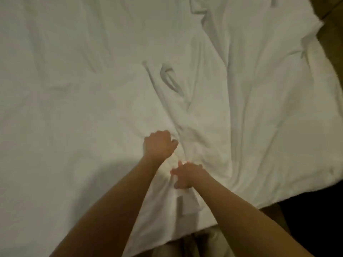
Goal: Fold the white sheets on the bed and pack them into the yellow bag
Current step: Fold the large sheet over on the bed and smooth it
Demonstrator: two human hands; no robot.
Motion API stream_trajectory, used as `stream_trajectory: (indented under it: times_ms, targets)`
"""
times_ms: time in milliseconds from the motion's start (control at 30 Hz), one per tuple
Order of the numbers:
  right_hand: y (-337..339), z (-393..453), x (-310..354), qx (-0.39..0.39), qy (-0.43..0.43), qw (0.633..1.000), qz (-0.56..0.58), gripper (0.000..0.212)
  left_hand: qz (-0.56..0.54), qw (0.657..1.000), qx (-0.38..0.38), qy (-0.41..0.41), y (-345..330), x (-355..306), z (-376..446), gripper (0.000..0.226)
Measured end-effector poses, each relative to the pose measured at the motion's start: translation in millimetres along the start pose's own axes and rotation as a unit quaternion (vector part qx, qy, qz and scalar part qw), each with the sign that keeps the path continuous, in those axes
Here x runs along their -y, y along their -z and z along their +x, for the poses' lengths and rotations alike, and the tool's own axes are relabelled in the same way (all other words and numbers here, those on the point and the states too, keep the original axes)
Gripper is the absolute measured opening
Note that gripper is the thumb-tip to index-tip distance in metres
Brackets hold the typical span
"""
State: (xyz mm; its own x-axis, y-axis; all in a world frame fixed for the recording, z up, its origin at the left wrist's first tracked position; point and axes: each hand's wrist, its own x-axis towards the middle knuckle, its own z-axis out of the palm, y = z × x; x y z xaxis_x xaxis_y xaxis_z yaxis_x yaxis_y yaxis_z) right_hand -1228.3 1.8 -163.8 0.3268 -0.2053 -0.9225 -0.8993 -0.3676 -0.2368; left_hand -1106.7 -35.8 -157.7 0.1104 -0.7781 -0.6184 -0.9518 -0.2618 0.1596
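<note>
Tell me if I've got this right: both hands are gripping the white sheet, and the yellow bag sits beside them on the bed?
Not quite. The head view shows the left hand and right hand gripping the white sheet, but no yellow bag appears anywhere on the bed.

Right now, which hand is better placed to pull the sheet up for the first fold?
The right hand, probably. It grips bunched sheet close to the near edge, so it can lift at once. The left hand also holds cloth, but farther in on the bed.
</note>
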Motion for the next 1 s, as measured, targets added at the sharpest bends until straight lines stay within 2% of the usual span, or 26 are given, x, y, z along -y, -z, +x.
stream_trajectory:
  times_ms: [67, 167, 267, 333, 400, 500, 633, 733, 767, 833, 933, 1000]
  targets:
    - [38.8, 4.9, -11.3, -0.020, 0.032, 0.997, 0.072, 0.044, -0.093, 0.994, -0.055, 0.020, 34.8, -3.1, 27.4, 0.039]
    - [97.3, 7.2, -33.0, -0.177, 0.057, 0.967, 0.177, 0.015, -0.172, 0.975, -0.139, -0.011, 87.9, -8.2, 70.6, 0.037]
    - [155.6, 11.7, -53.4, -0.361, 0.058, 0.892, 0.264, 0.016, -0.203, 0.958, -0.200, -0.033, 128.7, -19.8, 112.8, 0.044]
    - [194.9, 22.9, -70.6, -0.436, 0.061, 0.861, 0.256, 0.017, -0.186, 0.964, -0.186, -0.027, 142.2, -25.1, 142.0, 0.052]
    - [228.4, 40.0, -88.1, -0.438, 0.067, 0.874, 0.201, 0.030, -0.160, 0.977, -0.142, -0.019, 144.6, -25.5, 166.8, 0.053]
    - [272.4, 77.5, -101.1, -0.390, 0.084, 0.909, 0.122, 0.041, -0.188, 0.979, -0.083, 0.011, 139.7, -20.2, 184.0, 0.041]
    - [312.6, 115.0, -91.1, -0.318, 0.102, 0.942, -0.010, 0.050, -0.230, 0.971, -0.053, 0.027, 137.7, -5.3, 194.8, 0.026]
    - [327.9, 118.7, -98.6, -0.308, 0.064, 0.949, -0.036, 0.044, -0.225, 0.973, -0.033, 0.023, 147.8, -0.1, 202.8, 0.008]
    - [334.4, 117.3, -105.9, -0.291, 0.066, 0.953, -0.045, 0.040, -0.225, 0.974, -0.032, 0.012, 153.6, -1.8, 205.0, 0.009]
    - [354.8, 107.7, -125.1, -0.276, 0.073, 0.955, -0.080, 0.031, -0.220, 0.974, -0.046, -0.019, 167.2, -10.3, 212.9, 0.016]
    - [390.5, 90.3, -158.7, -0.357, 0.041, 0.929, -0.088, 0.024, -0.277, 0.951, -0.130, -0.042, 182.7, -32.4, 234.1, 0.007]
    - [399.1, 81.4, -179.5, -0.393, -0.007, 0.916, -0.084, 0.020, -0.304, 0.937, -0.171, -0.035, 183.6, -45.5, 252.2, 0.016]
